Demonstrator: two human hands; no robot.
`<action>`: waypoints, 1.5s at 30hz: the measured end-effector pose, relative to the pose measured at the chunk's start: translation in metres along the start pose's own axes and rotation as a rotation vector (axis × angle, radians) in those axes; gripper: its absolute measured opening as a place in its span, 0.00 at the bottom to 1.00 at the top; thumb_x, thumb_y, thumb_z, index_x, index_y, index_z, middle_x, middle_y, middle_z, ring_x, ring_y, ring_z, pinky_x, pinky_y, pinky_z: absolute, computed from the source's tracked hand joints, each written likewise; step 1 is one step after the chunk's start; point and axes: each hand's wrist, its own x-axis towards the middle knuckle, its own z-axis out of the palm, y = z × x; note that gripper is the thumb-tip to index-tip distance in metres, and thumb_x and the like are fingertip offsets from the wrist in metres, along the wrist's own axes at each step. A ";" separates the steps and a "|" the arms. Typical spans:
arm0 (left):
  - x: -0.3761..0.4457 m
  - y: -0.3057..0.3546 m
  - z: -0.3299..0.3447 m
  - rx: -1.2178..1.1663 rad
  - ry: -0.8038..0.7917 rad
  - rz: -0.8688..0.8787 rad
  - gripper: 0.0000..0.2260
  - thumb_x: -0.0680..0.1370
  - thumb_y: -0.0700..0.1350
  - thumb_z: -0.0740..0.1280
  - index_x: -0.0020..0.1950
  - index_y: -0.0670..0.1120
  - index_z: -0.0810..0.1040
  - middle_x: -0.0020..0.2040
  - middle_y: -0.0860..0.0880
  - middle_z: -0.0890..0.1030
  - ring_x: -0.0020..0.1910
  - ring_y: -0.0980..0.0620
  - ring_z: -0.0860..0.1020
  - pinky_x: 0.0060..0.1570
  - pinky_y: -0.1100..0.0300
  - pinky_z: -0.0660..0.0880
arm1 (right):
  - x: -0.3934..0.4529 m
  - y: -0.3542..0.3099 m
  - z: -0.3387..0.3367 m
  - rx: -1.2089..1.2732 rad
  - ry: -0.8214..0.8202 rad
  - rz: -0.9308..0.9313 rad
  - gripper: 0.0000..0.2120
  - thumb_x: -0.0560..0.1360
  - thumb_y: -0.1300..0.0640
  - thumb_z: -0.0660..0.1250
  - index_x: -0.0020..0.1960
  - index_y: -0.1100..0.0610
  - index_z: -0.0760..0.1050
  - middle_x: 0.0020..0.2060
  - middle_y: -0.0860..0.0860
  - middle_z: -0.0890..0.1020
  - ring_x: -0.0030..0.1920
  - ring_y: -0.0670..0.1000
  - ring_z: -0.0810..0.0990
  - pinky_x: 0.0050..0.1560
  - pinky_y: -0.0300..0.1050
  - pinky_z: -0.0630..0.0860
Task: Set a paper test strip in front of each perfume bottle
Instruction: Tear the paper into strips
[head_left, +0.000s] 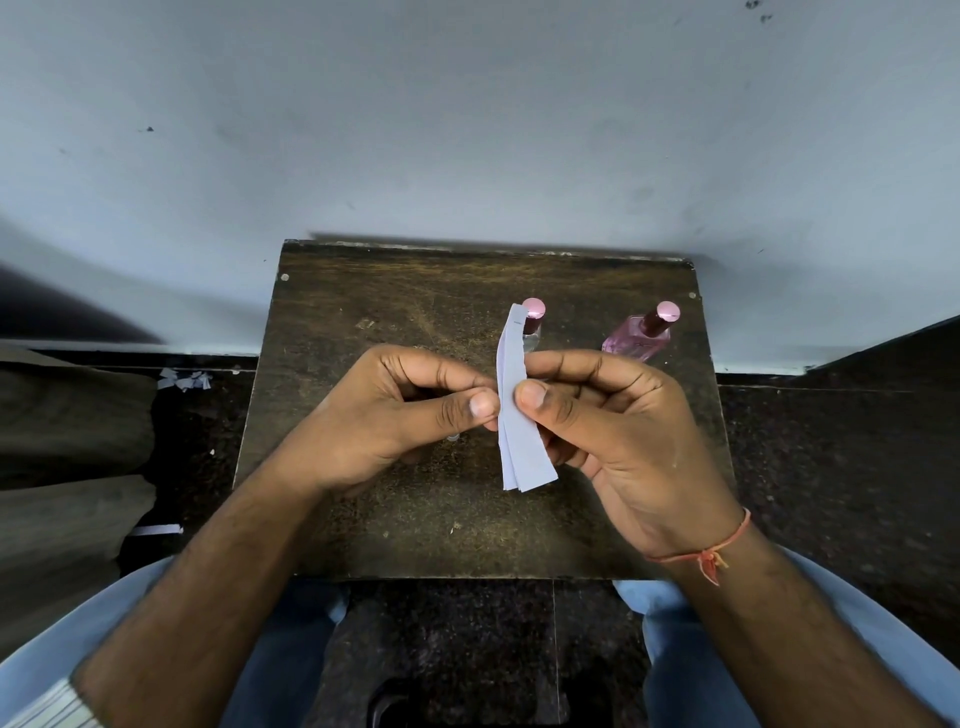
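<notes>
A small stack of white paper test strips (519, 431) stands upright above the middle of the dark wooden table (363, 519). My right hand (618, 441) pinches the stack between thumb and fingers. My left hand (395, 410) pinches its left edge with thumb and forefinger. Behind the strips stands a clear perfume bottle with a pink cap (533, 322), partly hidden by the paper. A pink perfume bottle with a pink cap (647, 335) stands further right. A small object shows under my left hand; what it is I cannot tell.
The table's far edge meets a pale grey wall (467, 130). Paper scraps (184, 379) lie on the dark floor at the left, with another strip (156, 530) lower down. My knees in blue trousers sit below the near edge.
</notes>
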 end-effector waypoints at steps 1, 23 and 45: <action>0.000 -0.001 0.000 -0.001 0.011 -0.011 0.16 0.73 0.60 0.81 0.52 0.49 0.92 0.51 0.24 0.84 0.46 0.34 0.78 0.50 0.40 0.73 | 0.000 0.001 0.000 -0.001 0.003 0.005 0.17 0.63 0.47 0.83 0.51 0.49 0.91 0.44 0.58 0.91 0.45 0.64 0.87 0.38 0.46 0.82; -0.001 0.004 0.002 0.079 0.023 0.109 0.08 0.78 0.42 0.77 0.56 0.43 0.89 0.53 0.46 0.91 0.53 0.48 0.89 0.54 0.57 0.84 | 0.006 0.012 -0.009 0.039 -0.016 -0.019 0.14 0.63 0.50 0.81 0.49 0.47 0.91 0.46 0.54 0.92 0.46 0.54 0.90 0.49 0.54 0.85; 0.001 0.006 -0.003 0.610 0.235 0.401 0.05 0.79 0.43 0.76 0.53 0.44 0.90 0.50 0.49 0.89 0.49 0.52 0.88 0.45 0.54 0.84 | 0.004 0.018 -0.007 -0.191 0.050 -0.168 0.19 0.69 0.57 0.80 0.59 0.56 0.85 0.45 0.57 0.91 0.37 0.52 0.89 0.39 0.45 0.87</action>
